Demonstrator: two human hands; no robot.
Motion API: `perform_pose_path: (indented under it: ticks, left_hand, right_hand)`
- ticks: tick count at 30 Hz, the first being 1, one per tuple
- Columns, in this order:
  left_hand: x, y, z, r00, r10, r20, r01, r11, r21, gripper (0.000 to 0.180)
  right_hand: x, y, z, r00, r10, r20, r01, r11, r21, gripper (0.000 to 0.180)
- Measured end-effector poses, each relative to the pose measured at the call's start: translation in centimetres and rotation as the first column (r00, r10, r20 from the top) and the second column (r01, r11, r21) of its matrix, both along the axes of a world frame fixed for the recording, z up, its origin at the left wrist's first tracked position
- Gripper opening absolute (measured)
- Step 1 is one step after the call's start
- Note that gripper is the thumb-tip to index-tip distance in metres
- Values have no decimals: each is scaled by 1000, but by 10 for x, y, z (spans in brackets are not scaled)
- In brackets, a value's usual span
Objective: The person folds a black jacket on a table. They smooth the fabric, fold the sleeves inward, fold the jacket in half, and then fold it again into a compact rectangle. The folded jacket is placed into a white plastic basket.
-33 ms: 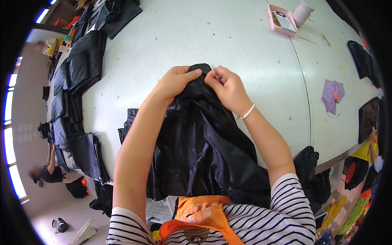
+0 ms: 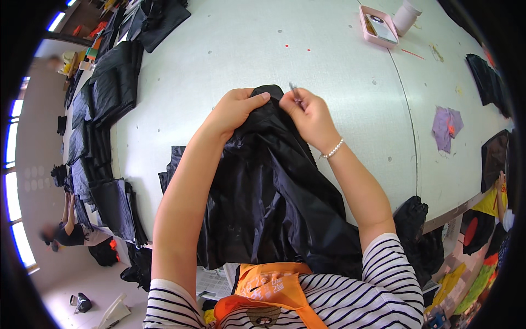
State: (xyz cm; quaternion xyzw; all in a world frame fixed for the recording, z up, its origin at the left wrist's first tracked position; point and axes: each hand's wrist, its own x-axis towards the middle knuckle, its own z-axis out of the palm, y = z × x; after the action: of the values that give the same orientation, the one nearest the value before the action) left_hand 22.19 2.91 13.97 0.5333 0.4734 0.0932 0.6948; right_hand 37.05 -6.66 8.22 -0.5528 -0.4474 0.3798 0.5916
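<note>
A black garment of thin shiny cloth, with a zipper along its right edge, lies over the near table edge and against my body. My left hand pinches its narrow far end between thumb and fingers. Just right of that end, my right hand is closed around a small metal tool that looks like thread snips. The tip points away from me, slightly apart from the cloth; the rest is mostly hidden in the fingers.
Piles of folded black garments line the table's left side. A pink tray and a white thread cone stand far right, with a purple cloth scrap nearer. Other people work at the left and right edges.
My right hand has shifted slightly right, off the garment's edge, and the metal tip now shows clearly. My left hand and the garment have stayed in place.
</note>
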Motion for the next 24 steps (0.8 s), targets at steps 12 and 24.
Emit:
perform_pose_path:
  ticks: [12, 24]
  left_hand:
    - [-3, -6, -1, 995, 55, 79, -53, 998, -27, 26]
    - [-4, -7, 7, 996, 34, 78, -32, 999, -16, 25]
  right_hand:
    - [10, -33, -1, 971, 124, 205, -120, 992, -30, 18]
    - [4, -22, 12, 936, 83, 341, -96, 995, 23, 15]
